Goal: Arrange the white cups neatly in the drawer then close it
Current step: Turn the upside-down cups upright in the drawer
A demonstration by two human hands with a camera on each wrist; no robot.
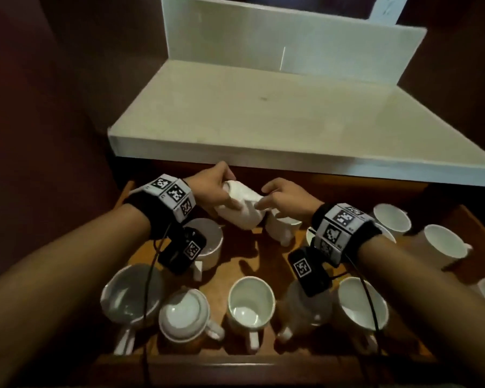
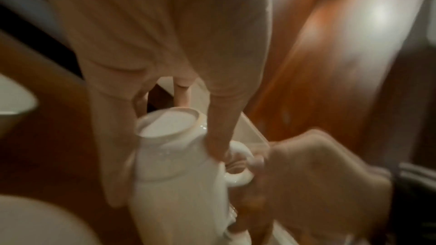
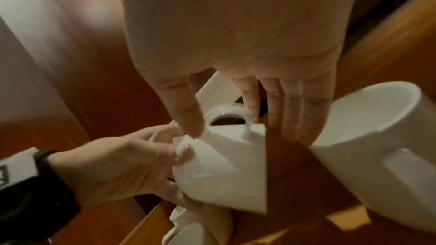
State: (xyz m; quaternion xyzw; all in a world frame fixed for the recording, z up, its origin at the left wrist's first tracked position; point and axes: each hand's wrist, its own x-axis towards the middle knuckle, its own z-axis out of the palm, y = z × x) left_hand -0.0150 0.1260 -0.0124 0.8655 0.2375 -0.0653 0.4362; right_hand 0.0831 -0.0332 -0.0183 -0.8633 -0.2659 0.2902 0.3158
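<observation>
An open wooden drawer (image 1: 263, 257) holds several white cups. One white cup (image 1: 242, 211) is lifted and tilted on its side above the drawer's back middle. My left hand (image 1: 230, 197) grips it around the base end, thumb on one side and fingers on the other (image 2: 165, 172). My right hand (image 1: 266, 201) meets it from the right. In the right wrist view the thumb and index finger of my right hand (image 3: 220, 120) pinch either side of the cup's handle (image 3: 230, 115), while the other fingers stay straight. The cup's foot ring (image 2: 168, 124) faces the left wrist camera.
Another cup (image 1: 283, 228) stands just below the held one. A front row of cups (image 1: 251, 303) runs along the drawer's near edge, and more cups (image 1: 445, 243) sit at the right. A white countertop (image 1: 263, 121) overhangs the drawer's back. Dark walls flank both sides.
</observation>
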